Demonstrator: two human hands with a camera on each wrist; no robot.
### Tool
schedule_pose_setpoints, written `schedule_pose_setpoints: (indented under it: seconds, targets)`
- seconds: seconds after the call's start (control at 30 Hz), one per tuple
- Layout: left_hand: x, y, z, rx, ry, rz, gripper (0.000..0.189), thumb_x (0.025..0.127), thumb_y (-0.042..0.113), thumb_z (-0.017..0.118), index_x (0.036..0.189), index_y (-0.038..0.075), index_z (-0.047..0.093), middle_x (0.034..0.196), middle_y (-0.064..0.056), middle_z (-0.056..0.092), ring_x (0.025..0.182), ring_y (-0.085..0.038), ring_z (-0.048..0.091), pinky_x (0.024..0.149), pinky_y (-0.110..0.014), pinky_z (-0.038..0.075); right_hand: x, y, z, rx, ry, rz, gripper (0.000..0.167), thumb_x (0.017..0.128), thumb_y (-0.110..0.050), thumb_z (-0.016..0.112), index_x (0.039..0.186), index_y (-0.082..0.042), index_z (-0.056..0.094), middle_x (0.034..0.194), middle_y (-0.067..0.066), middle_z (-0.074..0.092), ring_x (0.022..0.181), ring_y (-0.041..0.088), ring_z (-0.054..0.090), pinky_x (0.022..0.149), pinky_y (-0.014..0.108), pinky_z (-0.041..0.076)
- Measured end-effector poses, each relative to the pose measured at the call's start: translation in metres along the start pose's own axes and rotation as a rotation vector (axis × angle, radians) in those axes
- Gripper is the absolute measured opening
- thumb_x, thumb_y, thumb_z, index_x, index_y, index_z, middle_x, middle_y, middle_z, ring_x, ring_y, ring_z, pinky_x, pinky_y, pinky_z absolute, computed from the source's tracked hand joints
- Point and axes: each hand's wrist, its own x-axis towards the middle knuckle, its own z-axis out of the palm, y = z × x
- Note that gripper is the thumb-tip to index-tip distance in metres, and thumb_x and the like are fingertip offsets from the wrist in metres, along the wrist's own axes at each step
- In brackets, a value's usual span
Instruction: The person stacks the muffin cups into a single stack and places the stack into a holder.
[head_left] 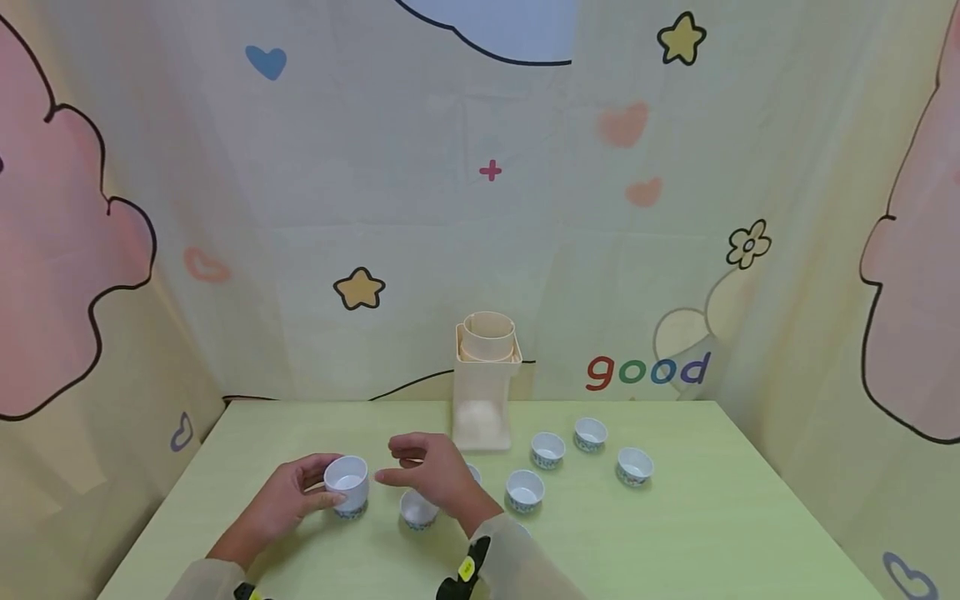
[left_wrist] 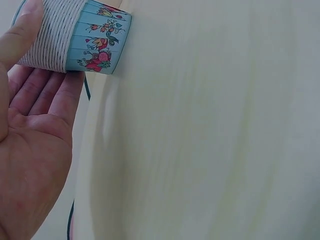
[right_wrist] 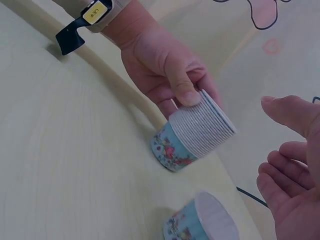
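My left hand (head_left: 288,498) grips a stack of nested paper cups (head_left: 348,486), thumb on the near side and fingers behind. Many white rims line the stack (right_wrist: 201,127), and below them the lowest cup shows light blue with red flowers. The stack's base is close over the table. To its right, my right hand (head_left: 444,477) holds nothing; its thumb and fingers stand apart, pointing toward the stack. A single cup (head_left: 417,510) stands upright just below that hand in the head view. Another cup (head_left: 475,473) is mostly hidden behind the right hand.
Several more upright cups, such as this one (head_left: 524,492) and the far-right one (head_left: 634,467), stand spread over the right half of the pale table (head_left: 712,533). A cream holder (head_left: 482,417) with a round tube on top stands at the back, before a printed curtain (head_left: 420,167).
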Motion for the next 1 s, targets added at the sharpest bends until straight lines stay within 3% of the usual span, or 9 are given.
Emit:
schedule_pose_setpoints:
  seconds: [0.37, 0.57, 1.0]
  targets:
    - [0.000, 0.002, 0.001, 0.031, 0.017, -0.033, 0.065, 0.085, 0.018, 0.084, 0.140, -0.002, 0.056, 0.139, -0.021, 0.062, 0.128, -0.034, 0.061, 0.097, -0.030, 0.059, -0.023, 0.004, -0.046, 0.047, 0.042, -0.086, 0.047, 0.086, -0.014, 0.084, 0.129, -0.002, 0.069, 0.131, 0.016, 0.070, 0.122, 0.030, 0.067, 0.105, 0.036, 0.056]
    - [-0.001, 0.002, 0.000, 0.024, 0.007, -0.010, 0.066, 0.085, 0.017, 0.084, 0.140, -0.005, 0.055, 0.139, -0.025, 0.061, 0.128, -0.039, 0.061, 0.095, -0.031, 0.060, -0.038, 0.009, -0.066, 0.037, 0.085, -0.100, 0.047, 0.087, -0.017, 0.084, 0.129, -0.004, 0.068, 0.130, 0.016, 0.070, 0.123, 0.028, 0.067, 0.107, 0.039, 0.055]
    - [-0.001, 0.002, -0.002, 0.030, 0.000, -0.013, 0.068, 0.085, 0.018, 0.084, 0.141, -0.005, 0.054, 0.141, -0.026, 0.060, 0.130, -0.040, 0.060, 0.097, -0.033, 0.060, -0.080, 0.033, -0.121, 0.131, 0.337, -0.050, 0.044, 0.084, -0.008, 0.084, 0.125, -0.003, 0.071, 0.128, 0.012, 0.071, 0.124, 0.027, 0.066, 0.103, 0.027, 0.055]
